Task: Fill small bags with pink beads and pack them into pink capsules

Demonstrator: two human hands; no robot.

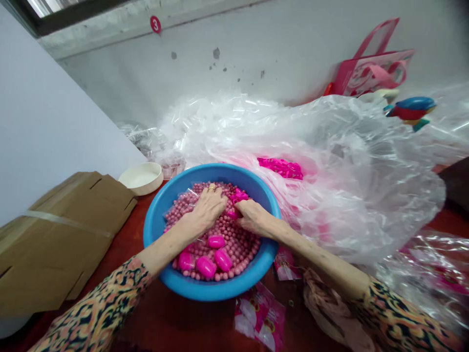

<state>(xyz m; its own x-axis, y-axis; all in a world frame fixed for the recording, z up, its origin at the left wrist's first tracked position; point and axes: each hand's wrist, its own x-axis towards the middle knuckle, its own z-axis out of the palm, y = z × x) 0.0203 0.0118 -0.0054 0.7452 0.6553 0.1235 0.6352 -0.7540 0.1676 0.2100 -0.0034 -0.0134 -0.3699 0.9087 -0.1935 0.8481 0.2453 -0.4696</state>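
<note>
Inside the blue basin (211,292), your left hand (209,209) lies flattish on the pink beads (234,244); your right hand (252,217) curls beside a bright-pink piece (233,214), its pinch unclear.

Round, dusty-pink beads (240,247) lie massed in the blue basin (214,292); four glossy hot-pink capsules (205,267), smooth and rounded, rest on them near the close rim, and small bright-pink pieces (240,195) lie towards the right

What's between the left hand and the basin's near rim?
Pink beads, with four bright pink capsules among them; the head view shows it.
</note>
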